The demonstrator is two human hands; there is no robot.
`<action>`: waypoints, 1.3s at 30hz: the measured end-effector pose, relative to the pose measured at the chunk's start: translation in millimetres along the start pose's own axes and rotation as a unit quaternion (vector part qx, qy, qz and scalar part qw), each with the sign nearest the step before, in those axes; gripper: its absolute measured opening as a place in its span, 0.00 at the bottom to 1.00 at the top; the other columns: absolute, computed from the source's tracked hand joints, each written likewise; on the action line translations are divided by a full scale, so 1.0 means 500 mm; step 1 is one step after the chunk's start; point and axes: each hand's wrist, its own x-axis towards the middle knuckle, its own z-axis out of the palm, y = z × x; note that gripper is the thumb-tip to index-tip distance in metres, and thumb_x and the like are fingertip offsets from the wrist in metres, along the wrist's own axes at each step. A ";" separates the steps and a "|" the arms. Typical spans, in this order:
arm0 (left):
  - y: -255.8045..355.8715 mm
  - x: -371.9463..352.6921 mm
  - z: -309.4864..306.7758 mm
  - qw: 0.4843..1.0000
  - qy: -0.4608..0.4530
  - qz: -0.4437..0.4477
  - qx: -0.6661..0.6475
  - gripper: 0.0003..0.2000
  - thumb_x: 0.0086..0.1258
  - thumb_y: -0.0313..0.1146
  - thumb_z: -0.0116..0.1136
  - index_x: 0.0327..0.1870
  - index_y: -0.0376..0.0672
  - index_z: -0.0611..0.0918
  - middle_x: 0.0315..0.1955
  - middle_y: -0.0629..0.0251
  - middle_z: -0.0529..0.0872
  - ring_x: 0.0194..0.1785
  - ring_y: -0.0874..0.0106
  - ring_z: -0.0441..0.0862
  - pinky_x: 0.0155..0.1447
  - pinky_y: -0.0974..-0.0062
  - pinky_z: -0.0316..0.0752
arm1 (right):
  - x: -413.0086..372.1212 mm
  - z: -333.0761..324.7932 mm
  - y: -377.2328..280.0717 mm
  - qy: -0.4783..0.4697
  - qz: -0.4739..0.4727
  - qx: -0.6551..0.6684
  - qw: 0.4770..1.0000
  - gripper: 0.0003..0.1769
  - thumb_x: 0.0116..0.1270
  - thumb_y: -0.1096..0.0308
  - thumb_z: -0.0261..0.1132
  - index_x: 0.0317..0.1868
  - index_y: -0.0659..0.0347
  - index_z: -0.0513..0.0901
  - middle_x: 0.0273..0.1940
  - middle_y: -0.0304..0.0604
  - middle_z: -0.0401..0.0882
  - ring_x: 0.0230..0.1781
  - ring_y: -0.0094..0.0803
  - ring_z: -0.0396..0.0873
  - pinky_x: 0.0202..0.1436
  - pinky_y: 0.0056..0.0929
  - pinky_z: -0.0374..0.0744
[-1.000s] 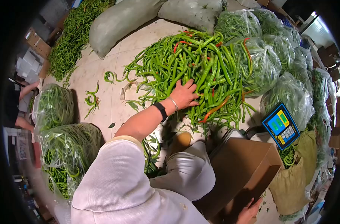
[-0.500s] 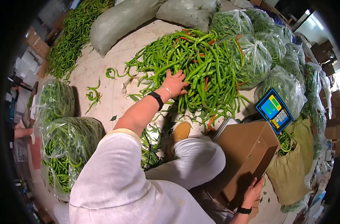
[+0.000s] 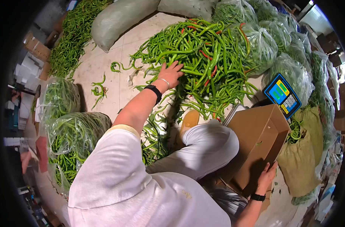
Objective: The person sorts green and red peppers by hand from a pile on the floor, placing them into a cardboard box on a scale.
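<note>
A large heap of green peppers (image 3: 221, 64) with a few red ones lies on the floor. My left hand (image 3: 170, 75) rests at the heap's left edge, palm down, fingers spread over the peppers and gripping none. At the lower right, my right hand (image 3: 266, 178) holds the side of a cardboard box (image 3: 248, 143), which is tilted beside my knee. Behind the box stands a scale with a blue-framed display (image 3: 282, 96).
Clear bags of peppers (image 3: 79, 132) stand at the left, with more bags (image 3: 290, 75) at the right. Filled sacks (image 3: 123, 20) lie at the back. A tan sack (image 3: 299, 166) stands right of the box. Another person's hand (image 3: 26, 159) shows at far left.
My left hand has moved slightly back and left over the heap's edge. The view has shifted, so the box and right hand appear farther right and a little higher.
</note>
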 end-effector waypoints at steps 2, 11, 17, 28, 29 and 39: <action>0.018 0.010 0.003 1.000 -0.002 -0.013 -0.017 0.20 0.56 0.39 0.59 0.52 0.54 0.77 0.65 0.71 0.61 0.70 0.67 0.50 0.66 0.43 0.48 | -0.002 0.003 0.003 -0.004 0.006 -0.013 1.000 0.24 0.68 0.65 0.52 0.61 0.68 0.61 0.55 0.63 0.68 0.54 0.56 0.68 0.57 0.39 0.68; 0.138 -0.019 0.054 0.988 0.070 -0.086 -0.107 0.11 0.58 0.37 0.58 0.42 0.54 0.82 0.63 0.66 0.64 0.69 0.60 0.52 0.67 0.45 0.44 | 0.006 0.006 -0.004 -0.017 0.023 -0.009 1.000 0.23 0.69 0.64 0.51 0.59 0.70 0.64 0.56 0.62 0.67 0.56 0.54 0.67 0.59 0.39 0.66; 0.227 -0.080 0.136 0.984 0.120 -0.024 -0.133 0.11 0.57 0.34 0.58 0.40 0.45 0.80 0.54 0.59 0.72 0.61 0.58 0.65 0.62 0.57 0.59 | 0.003 0.002 -0.001 -0.006 0.021 0.012 1.000 0.22 0.69 0.65 0.52 0.58 0.71 0.64 0.55 0.62 0.69 0.54 0.54 0.69 0.57 0.38 0.68; 0.259 -0.013 0.358 0.739 -0.036 -0.299 -0.602 0.09 0.59 0.32 0.58 0.37 0.37 0.82 0.30 0.64 0.84 0.35 0.76 0.78 0.43 0.79 0.71 | 0.010 -0.007 -0.016 -0.032 0.059 0.042 0.997 0.23 0.69 0.64 0.53 0.60 0.70 0.63 0.56 0.60 0.69 0.55 0.49 0.69 0.59 0.34 0.66; 0.262 -0.002 0.368 0.688 -0.024 -0.327 -0.648 0.10 0.60 0.33 0.59 0.38 0.36 0.82 0.31 0.64 0.84 0.36 0.76 0.78 0.44 0.80 0.71 | 0.010 -0.008 -0.017 -0.041 0.079 0.030 0.996 0.23 0.69 0.64 0.53 0.60 0.70 0.63 0.56 0.60 0.69 0.55 0.49 0.69 0.58 0.34 0.66; 0.309 0.177 0.282 0.639 -0.011 -0.382 -0.668 0.17 0.52 0.41 0.68 0.33 0.34 0.82 0.38 0.59 0.84 0.40 0.72 0.78 0.43 0.76 0.70 | 0.007 0.000 -0.013 -0.006 0.035 -0.004 0.999 0.22 0.69 0.65 0.52 0.59 0.70 0.64 0.55 0.61 0.69 0.55 0.51 0.69 0.58 0.36 0.66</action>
